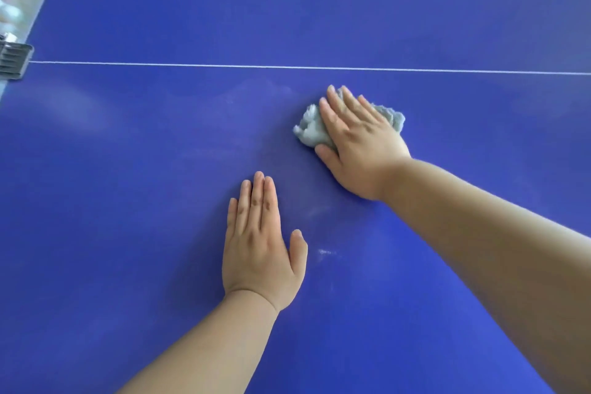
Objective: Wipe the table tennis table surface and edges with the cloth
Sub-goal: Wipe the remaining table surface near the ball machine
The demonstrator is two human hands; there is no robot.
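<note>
The right hand (358, 144) presses flat, fingers straight, on the crumpled grey-blue cloth (311, 129) against the blue table tennis table (128, 233), just near of its white line (224, 65). The left hand (259, 249) lies flat nearer, holding nothing, likely bracing.

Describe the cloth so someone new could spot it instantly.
On the blue table, find the thin white line across it. Just below it, right of centre, the right hand presses a crumpled grey cloth. Nothing else there is soft and crumpled; the left hand rests bare.
</note>
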